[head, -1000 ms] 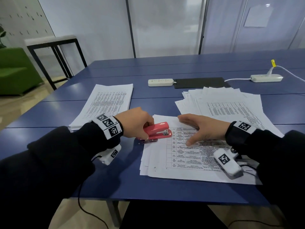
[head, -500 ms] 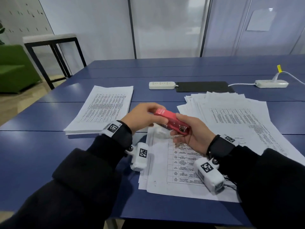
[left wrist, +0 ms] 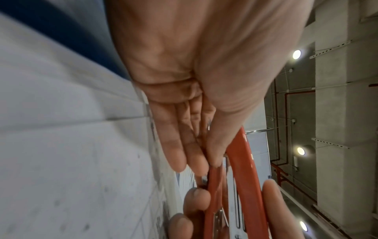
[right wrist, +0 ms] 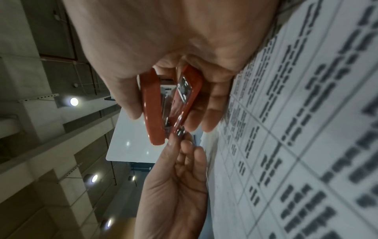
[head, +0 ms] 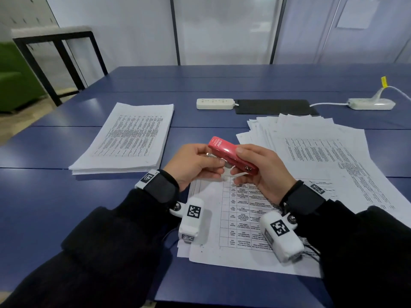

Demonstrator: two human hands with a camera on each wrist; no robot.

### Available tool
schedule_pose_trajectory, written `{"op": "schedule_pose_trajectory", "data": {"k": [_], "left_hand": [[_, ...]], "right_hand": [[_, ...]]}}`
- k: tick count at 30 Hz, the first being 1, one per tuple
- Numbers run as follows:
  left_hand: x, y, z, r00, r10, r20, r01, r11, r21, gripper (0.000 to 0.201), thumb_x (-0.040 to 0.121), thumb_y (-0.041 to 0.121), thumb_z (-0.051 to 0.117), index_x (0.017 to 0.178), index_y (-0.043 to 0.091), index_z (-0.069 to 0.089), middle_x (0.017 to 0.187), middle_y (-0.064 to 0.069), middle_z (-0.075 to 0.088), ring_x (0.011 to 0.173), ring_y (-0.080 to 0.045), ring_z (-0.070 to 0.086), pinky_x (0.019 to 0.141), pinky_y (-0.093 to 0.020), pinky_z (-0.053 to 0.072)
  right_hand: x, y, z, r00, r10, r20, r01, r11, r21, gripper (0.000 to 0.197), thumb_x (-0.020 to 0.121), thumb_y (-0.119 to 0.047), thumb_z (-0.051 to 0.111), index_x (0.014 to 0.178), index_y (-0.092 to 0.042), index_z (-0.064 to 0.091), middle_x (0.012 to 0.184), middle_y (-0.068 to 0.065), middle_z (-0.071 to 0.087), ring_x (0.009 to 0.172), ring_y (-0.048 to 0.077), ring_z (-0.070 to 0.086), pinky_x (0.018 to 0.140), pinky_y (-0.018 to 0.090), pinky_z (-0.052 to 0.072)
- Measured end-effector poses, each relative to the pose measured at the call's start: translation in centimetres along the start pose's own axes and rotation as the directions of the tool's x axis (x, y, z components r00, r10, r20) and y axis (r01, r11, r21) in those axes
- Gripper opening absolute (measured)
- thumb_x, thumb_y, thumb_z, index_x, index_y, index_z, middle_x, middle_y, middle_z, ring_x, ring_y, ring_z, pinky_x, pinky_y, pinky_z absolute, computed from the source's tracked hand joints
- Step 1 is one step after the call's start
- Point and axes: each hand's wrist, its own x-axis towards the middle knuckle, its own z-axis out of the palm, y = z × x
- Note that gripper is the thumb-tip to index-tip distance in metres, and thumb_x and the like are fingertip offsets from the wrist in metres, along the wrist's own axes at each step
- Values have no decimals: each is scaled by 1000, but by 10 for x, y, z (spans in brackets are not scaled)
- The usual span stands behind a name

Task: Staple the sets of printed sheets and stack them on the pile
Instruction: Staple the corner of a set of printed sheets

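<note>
Both hands hold a red stapler [head: 231, 154] in the air above the printed set [head: 242, 221] lying in front of me. My right hand [head: 258, 172] grips its body [right wrist: 155, 103], thumb on top and fingers underneath. With thumb and fingertips my left hand [head: 195, 163] pinches the stapler's front metal end [left wrist: 212, 176]. A neat pile of sheets [head: 131, 136] lies on the blue table [head: 55, 207] to the left. Loose fanned sheets [head: 322, 150] spread out on the right.
A white power strip [head: 215, 103] and a dark mat [head: 274, 107] lie at the back of the table. A second power strip [head: 370, 104] with a cable sits far right. A black-framed bench [head: 55, 43] and a green seat [head: 15, 81] stand beyond the table's left side.
The stapler was lifted off the corner of the set by my left hand. My right hand left the paper and took hold of its body. Both hands now hold it higher.
</note>
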Motion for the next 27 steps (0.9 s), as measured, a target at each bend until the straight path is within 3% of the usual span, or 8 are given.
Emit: {"op": "schedule_pose_trajectory", "data": {"k": [3, 6, 10, 13, 16, 21, 24, 27], "left_hand": [[-2, 0, -2, 1000, -16, -6, 16, 999, 40, 34, 85, -8, 76, 118, -12, 67, 86, -16, 76, 74, -22, 73, 81, -44, 65], [-5, 3, -7, 997, 12, -74, -6, 996, 83, 29, 83, -7, 77, 111, -9, 71, 92, -19, 76, 75, -23, 75, 77, -37, 66], [-11, 8, -18, 981, 29, -193, -12, 996, 88, 14, 85, -4, 78, 98, -5, 75, 85, -20, 76, 70, -21, 75, 68, -29, 65], [-18, 10, -25, 966, 41, -254, -22, 997, 77, 9, 86, -4, 77, 95, -5, 76, 82, -18, 75, 67, -21, 75, 63, -28, 64], [-37, 13, -29, 951, 102, -293, -84, 994, 75, 6, 89, -3, 74, 86, 2, 76, 80, -14, 75, 71, -24, 73, 66, -31, 64], [-108, 16, -51, 942, 199, -271, -172, 978, 121, 12, 83, -6, 75, 81, 6, 77, 71, -10, 69, 59, -18, 66, 63, -31, 59], [-172, 22, -87, 951, 169, -260, -108, 966, 234, 10, 69, -2, 78, 72, 8, 79, 67, -13, 70, 55, -22, 69, 56, -28, 59], [-237, 22, -123, 953, 116, -281, 5, 918, 397, 9, 62, -4, 79, 68, 3, 78, 62, -15, 70, 51, -24, 69, 54, -26, 58]], "right_hand": [[-3, 0, 2, 1000, -12, 16, 12, 1000, -27, 32, 90, -23, 72, 117, -6, 73, 95, 16, 73, 76, 26, 66, 61, 37, 57], [-5, 1, 5, 999, -27, 20, 28, 998, -59, 41, 83, -26, 77, 120, -8, 72, 97, 16, 74, 77, 26, 67, 63, 38, 57], [-6, 2, 7, 999, -33, 4, 34, 995, -91, 32, 88, -19, 77, 118, -9, 73, 95, 16, 75, 76, 27, 68, 66, 39, 57], [-7, 1, 6, 1000, -23, 0, 23, 995, -94, 32, 88, -21, 77, 116, -7, 74, 98, 24, 73, 74, 27, 67, 64, 38, 58], [-6, 1, 4, 1000, -10, -30, 7, 998, -70, 23, 92, -17, 74, 113, -6, 75, 96, 23, 73, 75, 29, 66, 61, 37, 60], [-7, 0, 4, 1000, 15, -26, -18, 996, -87, 20, 91, -17, 74, 108, -7, 76, 99, 25, 73, 72, 28, 66, 63, 37, 59], [-7, -1, 7, 1000, 10, -15, -11, 997, -71, 23, 86, -21, 76, 104, -7, 74, 96, 24, 74, 68, 27, 65, 59, 33, 59], [-10, -5, 11, 1000, 7, -4, -7, 998, -70, 38, 69, -33, 83, 98, -10, 74, 84, 15, 75, 63, 24, 67, 57, 30, 61]]}}
